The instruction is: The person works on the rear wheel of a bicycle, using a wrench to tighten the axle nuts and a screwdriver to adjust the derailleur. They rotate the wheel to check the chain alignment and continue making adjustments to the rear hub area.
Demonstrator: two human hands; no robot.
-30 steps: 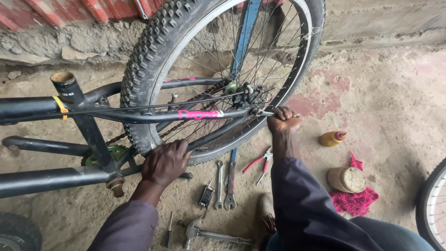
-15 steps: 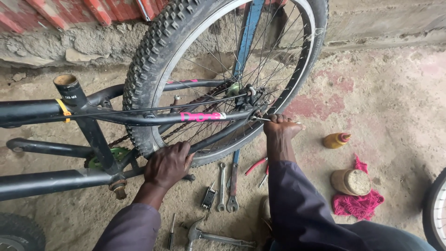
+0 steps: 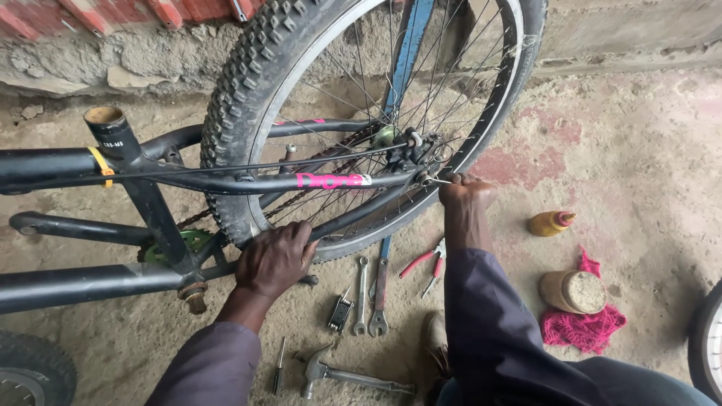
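Two hands work on an upturned black bicycle frame [image 3: 226, 183] lying across the left and middle of the view over a dirt floor [image 3: 647, 150]. Left hand [image 3: 275, 258] is clenched around the lower frame tube near the crank, fingers wrapped over the tube, just below the knobbly rear tyre [image 3: 241, 98]. Right hand [image 3: 466, 192] is closed at the rear axle [image 3: 421, 162], pinching something small and metallic at the dropout; what exactly it grips is too small to tell. Rear wheel stands upright between the stays, spokes and silver rim visible, a blue upright bar [image 3: 406, 53] behind it. Chain [image 3: 301, 199] runs from hub toward the green chainring [image 3: 184, 242] at the bottom bracket. Yellow band [image 3: 101, 165] wraps the frame below the open seat tube. Both arms wear dark purple-blue sleeves. On the floor between the arms: two spanners [image 3: 370, 289] side by side, a small black multi-tool [image 3: 340, 310] just left of them, red-handled pliers [image 3: 425, 263] to the right, a screwdriver [image 3: 278, 365] and a hammer [image 3: 353, 376] nearer the person. Well right of the right arm: a yellow squeeze bottle [image 3: 549, 222] on its side, a round jar [image 3: 573, 291] resting on a pink rag [image 3: 590, 319]. Another wheel edge [image 3: 707, 338] shows at far right, another tyre [image 3: 34, 372] at bottom left. Rough stone wall [image 3: 150, 53] behind.
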